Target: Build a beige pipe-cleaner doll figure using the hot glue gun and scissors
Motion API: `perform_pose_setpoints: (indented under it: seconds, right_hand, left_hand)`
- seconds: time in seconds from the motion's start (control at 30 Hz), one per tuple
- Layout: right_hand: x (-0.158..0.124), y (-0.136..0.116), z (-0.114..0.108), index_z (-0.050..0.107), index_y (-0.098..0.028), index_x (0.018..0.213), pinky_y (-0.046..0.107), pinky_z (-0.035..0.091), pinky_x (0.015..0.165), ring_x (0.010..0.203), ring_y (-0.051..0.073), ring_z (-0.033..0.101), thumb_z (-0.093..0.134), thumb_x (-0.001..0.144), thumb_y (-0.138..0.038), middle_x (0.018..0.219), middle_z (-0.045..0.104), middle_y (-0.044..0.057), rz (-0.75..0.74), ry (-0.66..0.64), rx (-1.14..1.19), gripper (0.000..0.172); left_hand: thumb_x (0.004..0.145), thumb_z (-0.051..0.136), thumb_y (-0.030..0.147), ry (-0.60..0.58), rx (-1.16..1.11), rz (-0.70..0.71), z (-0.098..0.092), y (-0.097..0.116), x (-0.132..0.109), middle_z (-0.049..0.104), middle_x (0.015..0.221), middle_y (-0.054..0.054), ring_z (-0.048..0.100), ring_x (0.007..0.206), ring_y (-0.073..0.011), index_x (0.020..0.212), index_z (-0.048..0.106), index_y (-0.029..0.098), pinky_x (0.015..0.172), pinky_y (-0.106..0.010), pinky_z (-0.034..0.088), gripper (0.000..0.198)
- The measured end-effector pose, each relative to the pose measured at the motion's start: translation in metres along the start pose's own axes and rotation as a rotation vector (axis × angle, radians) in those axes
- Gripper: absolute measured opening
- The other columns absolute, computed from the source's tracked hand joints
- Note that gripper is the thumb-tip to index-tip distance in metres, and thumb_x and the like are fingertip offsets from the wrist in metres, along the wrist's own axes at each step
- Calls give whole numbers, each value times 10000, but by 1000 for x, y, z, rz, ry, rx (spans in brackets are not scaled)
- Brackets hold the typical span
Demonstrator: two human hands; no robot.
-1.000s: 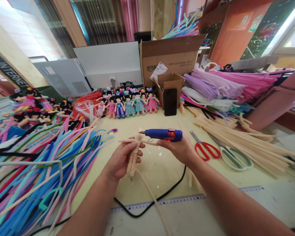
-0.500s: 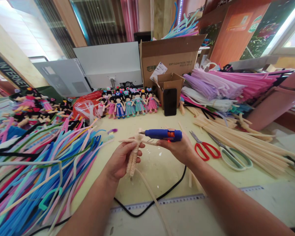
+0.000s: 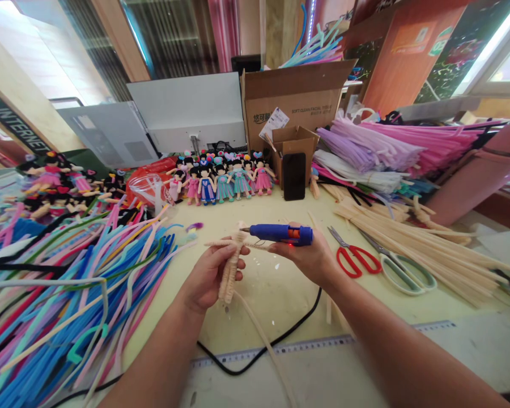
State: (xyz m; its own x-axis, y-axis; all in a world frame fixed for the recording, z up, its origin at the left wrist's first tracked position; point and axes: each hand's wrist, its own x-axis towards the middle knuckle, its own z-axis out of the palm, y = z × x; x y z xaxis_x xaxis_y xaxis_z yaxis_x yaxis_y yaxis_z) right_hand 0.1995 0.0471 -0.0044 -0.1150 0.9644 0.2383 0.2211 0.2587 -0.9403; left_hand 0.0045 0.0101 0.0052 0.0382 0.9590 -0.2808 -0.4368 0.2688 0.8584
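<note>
My left hand (image 3: 206, 276) is closed around a cream pipe-cleaner doll body (image 3: 232, 262), held upright above the yellow table (image 3: 280, 294), with a long cream strand trailing from its lower end toward me. My right hand (image 3: 309, 258) grips a blue hot glue gun (image 3: 280, 233), held level. Its metal nozzle points left and touches the head end of the doll body. A black cord (image 3: 276, 340) runs from the gun down over the table.
A big heap of coloured pipe cleaners (image 3: 68, 283) fills the left. Red scissors (image 3: 352, 258), green scissors (image 3: 402, 272) and cream stems (image 3: 433, 249) lie right. Finished dolls (image 3: 221, 178), a phone (image 3: 294, 175) and cardboard boxes (image 3: 293, 105) stand behind. A ruler (image 3: 323, 344) lies near me.
The glue gun and my right hand have shifted very slightly left toward the doll body. My left hand holds still.
</note>
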Motion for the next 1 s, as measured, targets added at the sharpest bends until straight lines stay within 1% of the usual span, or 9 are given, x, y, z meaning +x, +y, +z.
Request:
perform_pose_setpoints:
  seconds: [0.1, 0.2, 0.3, 0.47, 0.63, 1.0]
  right_hand:
    - [0, 1, 0, 569, -248, 585, 294, 309, 494, 522, 142, 415, 845, 606, -418, 549, 496, -45, -21, 4, -12, 325]
    - [-1, 1, 0, 546, -250, 574, 295, 302, 495, 526, 144, 413, 841, 614, -418, 551, 480, -46, -5, 4, -31, 341]
    - [-1, 0, 0, 536, -246, 567, 294, 304, 496, 528, 138, 404, 829, 627, -422, 555, 469, -47, -11, -6, -4, 347]
    - [-2, 0, 1, 595, -236, 622, 290, 321, 508, 544, 131, 408, 801, 657, -440, 570, 468, -47, -32, -46, 100, 292]
    - [-2, 1, 1, 611, -239, 633, 298, 328, 521, 548, 136, 405, 805, 649, -435, 577, 470, -44, -7, -64, 124, 276]
    - [2, 12, 0, 648, -253, 682, 316, 393, 551, 576, 163, 481, 814, 662, -449, 604, 564, -32, -15, -29, 72, 258]
  left_hand:
    - [810, 631, 114, 9, 4, 2, 0, 0, 0, 673, 750, -27, 594, 499, -95, 926, 614, 134, 404, -175, 482, 119]
    - [801, 639, 112, 19, 0, 9, -1, 0, 1, 673, 754, -27, 594, 498, -95, 920, 612, 134, 403, -178, 480, 124]
    - [801, 638, 109, 26, -7, 9, -1, 0, 1, 676, 757, -29, 593, 499, -96, 928, 613, 134, 403, -178, 476, 132]
    - [812, 616, 101, 42, 0, -6, 0, 0, 1, 679, 751, -30, 595, 498, -101, 934, 608, 136, 401, -183, 478, 128]
    - [818, 608, 103, 44, 14, -6, 1, 0, 0, 679, 753, -30, 591, 493, -99, 928, 606, 136, 397, -183, 475, 114]
    - [794, 649, 127, 25, 20, -3, 0, -1, 1, 677, 751, -23, 597, 504, -100, 929, 611, 145, 406, -182, 475, 141]
